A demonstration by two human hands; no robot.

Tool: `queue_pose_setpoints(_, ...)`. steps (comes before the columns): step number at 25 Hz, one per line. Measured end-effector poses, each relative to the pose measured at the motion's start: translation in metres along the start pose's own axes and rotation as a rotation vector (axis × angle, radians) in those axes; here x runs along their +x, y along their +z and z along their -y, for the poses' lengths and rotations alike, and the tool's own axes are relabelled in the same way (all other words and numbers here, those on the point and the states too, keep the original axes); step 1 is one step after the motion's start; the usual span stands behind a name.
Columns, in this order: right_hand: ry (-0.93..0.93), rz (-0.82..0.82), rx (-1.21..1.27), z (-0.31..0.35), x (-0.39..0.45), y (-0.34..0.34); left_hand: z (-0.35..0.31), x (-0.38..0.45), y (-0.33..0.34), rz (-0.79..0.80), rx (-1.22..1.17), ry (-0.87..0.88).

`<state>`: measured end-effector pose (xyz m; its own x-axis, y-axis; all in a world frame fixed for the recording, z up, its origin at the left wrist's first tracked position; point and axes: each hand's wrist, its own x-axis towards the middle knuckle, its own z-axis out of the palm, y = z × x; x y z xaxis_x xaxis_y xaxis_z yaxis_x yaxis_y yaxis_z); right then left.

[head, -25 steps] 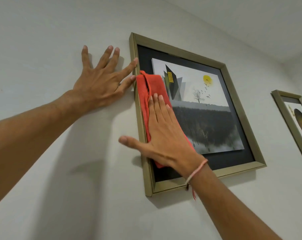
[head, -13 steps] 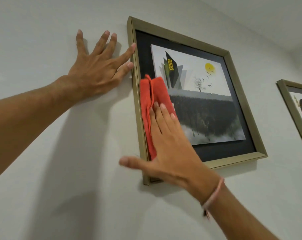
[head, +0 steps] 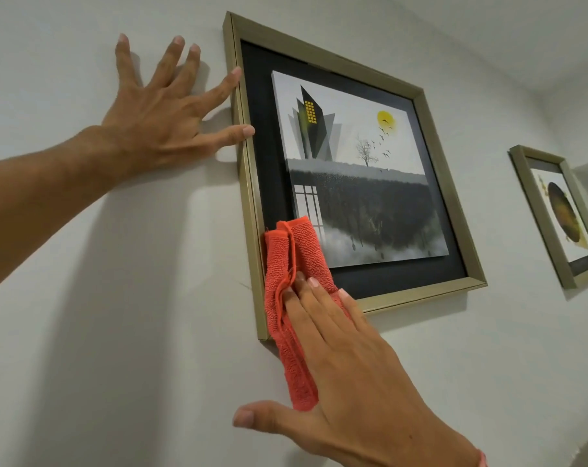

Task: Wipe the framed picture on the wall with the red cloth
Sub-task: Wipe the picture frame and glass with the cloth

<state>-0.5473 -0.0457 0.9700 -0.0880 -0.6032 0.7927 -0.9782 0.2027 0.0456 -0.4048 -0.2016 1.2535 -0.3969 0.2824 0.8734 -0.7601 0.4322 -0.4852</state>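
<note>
At the bottom left corner of the framed picture (head: 353, 183), your right hand (head: 350, 375) lies flat with fingers together on the red cloth (head: 292, 298), most unwiped glass sits toward 1 o'clock, and your left hand (head: 158, 123) is spread wide, steadying the frame's side.

The framed picture (head: 350, 170) is hung on the wall (head: 117, 298), and a second framed picture (head: 560, 217) is hung to its right, well apart from it. The left hand (head: 158, 119) is laid flat on the wall just left of the frame, with two fingertips touching the frame's left edge near the top. The cloth (head: 294, 298) is pressed over the frame's lower left corner, its upper end lying on the picture and its lower end hanging below the frame against the wall. The right hand (head: 350, 382) is spread on the cloth, with the thumb held out to the left, below the frame.
</note>
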Motion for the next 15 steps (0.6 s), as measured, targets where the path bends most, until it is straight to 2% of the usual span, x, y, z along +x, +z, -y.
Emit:
queue_pose_setpoints(6,0.078,-0.002,-0.071,-0.027,-0.009,-0.002,0.003,0.002,-0.001,0.023,-0.022,0.001)
queue_pose_setpoints(12,0.310,-0.018,-0.152,-0.130,-0.011,-0.017,0.001,0.002,-0.004,0.030,-0.027,0.003)
queue_pose_setpoints(15,0.404,-0.040,0.033,-0.166,-0.007,-0.022,0.000,0.002,-0.005,0.029,-0.039,0.006)
